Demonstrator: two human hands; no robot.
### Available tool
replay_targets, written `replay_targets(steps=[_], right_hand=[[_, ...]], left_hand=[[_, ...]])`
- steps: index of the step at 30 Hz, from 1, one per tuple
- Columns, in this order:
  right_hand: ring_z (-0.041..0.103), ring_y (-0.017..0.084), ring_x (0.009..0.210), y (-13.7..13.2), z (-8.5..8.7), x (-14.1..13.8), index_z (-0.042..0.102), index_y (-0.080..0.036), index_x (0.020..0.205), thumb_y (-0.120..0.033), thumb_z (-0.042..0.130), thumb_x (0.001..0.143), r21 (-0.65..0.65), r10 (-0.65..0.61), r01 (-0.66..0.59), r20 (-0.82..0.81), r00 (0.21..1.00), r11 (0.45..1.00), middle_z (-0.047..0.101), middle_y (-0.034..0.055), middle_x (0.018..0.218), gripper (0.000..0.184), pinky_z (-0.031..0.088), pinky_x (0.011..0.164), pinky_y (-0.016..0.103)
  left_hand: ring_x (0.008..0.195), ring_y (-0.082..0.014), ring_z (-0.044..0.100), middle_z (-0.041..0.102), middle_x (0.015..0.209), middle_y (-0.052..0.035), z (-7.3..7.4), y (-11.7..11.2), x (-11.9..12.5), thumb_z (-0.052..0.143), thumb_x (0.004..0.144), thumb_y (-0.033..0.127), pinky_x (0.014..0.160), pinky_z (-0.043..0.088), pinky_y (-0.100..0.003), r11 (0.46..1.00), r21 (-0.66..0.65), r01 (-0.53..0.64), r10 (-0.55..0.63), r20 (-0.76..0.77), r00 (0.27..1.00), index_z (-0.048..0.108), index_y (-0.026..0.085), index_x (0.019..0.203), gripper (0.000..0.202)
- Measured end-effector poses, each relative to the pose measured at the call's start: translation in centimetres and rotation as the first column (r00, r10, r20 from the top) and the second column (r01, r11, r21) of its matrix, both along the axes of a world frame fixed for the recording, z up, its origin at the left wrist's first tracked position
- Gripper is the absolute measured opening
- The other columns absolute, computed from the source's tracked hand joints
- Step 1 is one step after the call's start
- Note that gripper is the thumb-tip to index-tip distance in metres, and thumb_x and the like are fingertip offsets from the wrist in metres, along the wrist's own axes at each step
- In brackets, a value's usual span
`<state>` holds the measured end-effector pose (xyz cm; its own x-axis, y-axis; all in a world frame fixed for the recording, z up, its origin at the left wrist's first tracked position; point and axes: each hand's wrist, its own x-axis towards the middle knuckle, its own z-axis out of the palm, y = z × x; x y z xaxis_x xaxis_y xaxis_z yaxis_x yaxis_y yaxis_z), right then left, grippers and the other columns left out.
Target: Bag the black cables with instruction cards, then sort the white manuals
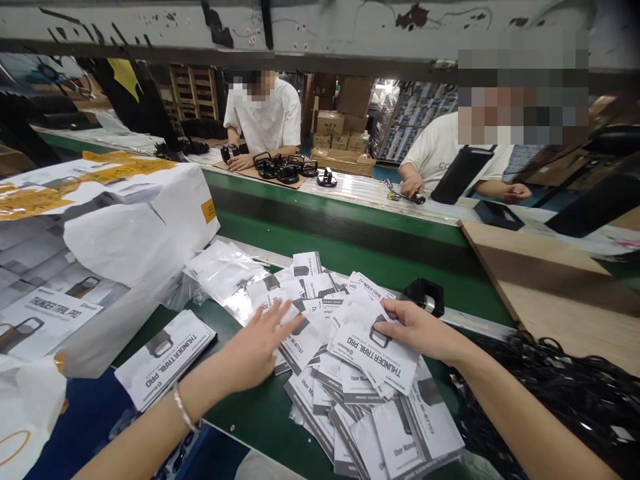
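Note:
My right hand (417, 328) pinches a few white booklets (385, 357) printed "THUNDER TRAIL PRO" by their edge, thumb on top. Under them spreads a loose heap of user manuals (345, 427), several showing a speaker picture. My left hand (260, 343) has its fingers apart over the left side of the heap; whether the fingertips touch paper I cannot tell. Nothing shows in that hand. To the left of my left forearm lies a neat stack of the same booklets (165, 357). Clear plastic bags (227, 273) lie behind my left hand.
A large torn white paper-wrapped bundle (145, 247) stands at left. Black cables (550, 400) pile up at right, near a small black box (424, 297). Beyond the green conveyor (350, 220), two people (265, 113) handle black parts. A wooden board (555, 293) lies at right.

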<state>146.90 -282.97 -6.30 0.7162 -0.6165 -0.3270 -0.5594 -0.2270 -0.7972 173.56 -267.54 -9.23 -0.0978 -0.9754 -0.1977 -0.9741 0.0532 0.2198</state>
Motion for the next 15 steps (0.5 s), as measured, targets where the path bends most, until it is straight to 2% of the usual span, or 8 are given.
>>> replay_targets(steps=[2, 3, 5, 7, 9, 10, 13, 15], right_hand=[[0.056, 0.02, 0.082, 0.2, -0.2, 0.0, 0.057, -0.017, 0.081, -0.031, 0.055, 0.077, -0.017, 0.022, -0.021, 0.028, 0.999, 1.0, 0.061, 0.0029, 0.084, 0.015, 0.044, 0.071, 0.029], [0.056, 0.019, 0.081, 0.3, -0.2, -0.1, 0.056, -0.017, 0.079, -0.029, 0.055, 0.077, -0.031, 0.028, -0.027, 0.034, 0.999, 0.999, 0.06, 0.0024, 0.083, 0.013, 0.043, 0.07, 0.028], [0.054, 0.017, 0.076, 0.4, 0.0, -0.3, 0.053, -0.017, 0.074, -0.026, 0.056, 0.076, -0.061, 0.021, -0.019, 0.034, 0.999, 0.998, 0.057, 0.0005, 0.078, 0.01, 0.041, 0.067, 0.026], [0.051, 0.014, 0.07, 0.4, 0.2, -0.8, 0.05, -0.017, 0.072, -0.025, 0.055, 0.075, -0.053, 0.011, -0.009, 0.029, 1.0, 0.999, 0.053, -0.0019, 0.073, 0.01, 0.039, 0.062, 0.023], [0.047, 0.012, 0.064, 0.3, 0.4, -1.3, 0.046, -0.018, 0.068, -0.025, 0.056, 0.074, -0.051, -0.009, 0.009, 0.013, 1.0, 0.999, 0.049, -0.004, 0.068, 0.014, 0.035, 0.056, 0.022], [0.045, 0.011, 0.062, 0.2, 0.4, -1.6, 0.043, -0.018, 0.066, -0.026, 0.057, 0.074, -0.061, -0.022, 0.023, 0.003, 1.0, 0.998, 0.046, -0.0048, 0.066, 0.018, 0.034, 0.054, 0.022], [0.041, 0.01, 0.06, 0.1, 0.2, -2.0, 0.04, -0.018, 0.062, -0.027, 0.06, 0.071, -0.085, -0.05, 0.048, -0.015, 0.999, 0.995, 0.041, -0.0057, 0.062, 0.024, 0.031, 0.052, 0.021], [0.042, 0.01, 0.06, 0.0, -0.1, -2.1, 0.041, -0.018, 0.063, -0.028, 0.06, 0.071, -0.084, -0.048, 0.046, -0.015, 0.999, 0.995, 0.043, -0.0055, 0.063, 0.023, 0.031, 0.052, 0.022]], left_hand=[[0.137, -0.0234, 0.012, 0.015, 0.151, 0.0013, -0.2, -1.1, -1.4, 0.051, 0.072, 0.01, 0.11, 0.016, -0.045, 0.983, 0.096, 0.155, -0.141, -0.14, 0.98, 0.018, 0.034, 0.14, 0.08], [0.137, -0.0257, 0.015, 0.019, 0.15, -0.0026, -0.2, -1.8, -1.6, 0.054, 0.072, 0.015, 0.109, 0.018, -0.046, 0.974, 0.124, 0.188, -0.163, -0.185, 0.969, 0.021, 0.031, 0.14, 0.077], [0.13, -0.0311, 0.031, 0.032, 0.145, -0.0112, -0.5, -3.0, -1.7, 0.064, 0.068, 0.032, 0.103, 0.03, -0.047, 0.976, 0.139, 0.169, -0.139, -0.204, 0.969, 0.034, 0.023, 0.136, 0.075], [0.125, -0.0373, 0.036, 0.033, 0.142, -0.0169, -1.4, -3.6, -1.6, 0.071, 0.057, 0.04, 0.099, 0.033, -0.052, 0.992, 0.108, 0.07, -0.052, -0.163, 0.985, 0.048, 0.017, 0.126, 0.076], [0.126, -0.0408, 0.034, 0.03, 0.144, -0.0166, -3.3, -3.4, -1.8, 0.073, 0.052, 0.046, 0.097, 0.033, -0.059, 0.998, 0.055, -0.006, 0.013, -0.132, 0.991, 0.05, 0.019, 0.121, 0.077], [0.127, -0.0411, 0.033, 0.03, 0.144, -0.0152, -4.4, -3.0, -2.0, 0.071, 0.055, 0.043, 0.095, 0.035, -0.061, 0.999, 0.02, -0.033, 0.035, -0.119, 0.992, 0.053, 0.02, 0.117, 0.069], [0.128, -0.0378, 0.033, 0.039, 0.14, -0.0137, -7.9, -1.1, -2.7, 0.059, 0.068, 0.035, 0.093, 0.041, -0.054, 0.984, -0.169, -0.05, 0.035, -0.093, 0.995, 0.061, 0.02, 0.099, 0.034], [0.124, -0.0346, 0.041, 0.048, 0.133, -0.0134, -9.4, 0.3, -3.2, 0.051, 0.076, 0.033, 0.09, 0.046, -0.049, 0.96, -0.275, -0.043, 0.022, -0.077, 0.997, 0.063, 0.021, 0.094, 0.026]])
